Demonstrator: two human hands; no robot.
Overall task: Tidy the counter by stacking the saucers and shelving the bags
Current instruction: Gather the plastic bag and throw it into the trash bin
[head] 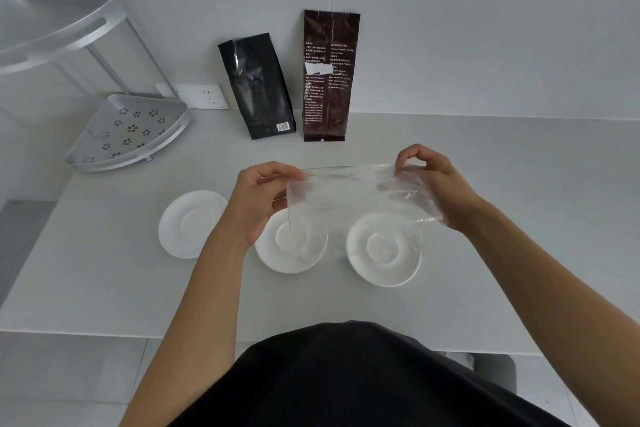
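Above the white counter, left hand and right hand each pinch the clear plastic bag in their grip.

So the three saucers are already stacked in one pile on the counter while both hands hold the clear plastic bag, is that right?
Not quite. The head view shows the three saucers lying apart in a row on the counter, not stacked. The rest holds: the left hand and right hand both hold the clear plastic bag.

— Where are my hands?
— Both forearms reach up from the bottom of the frame. My left hand pinches at centre; my right hand pinches at centre right, thumb and fingers closed.
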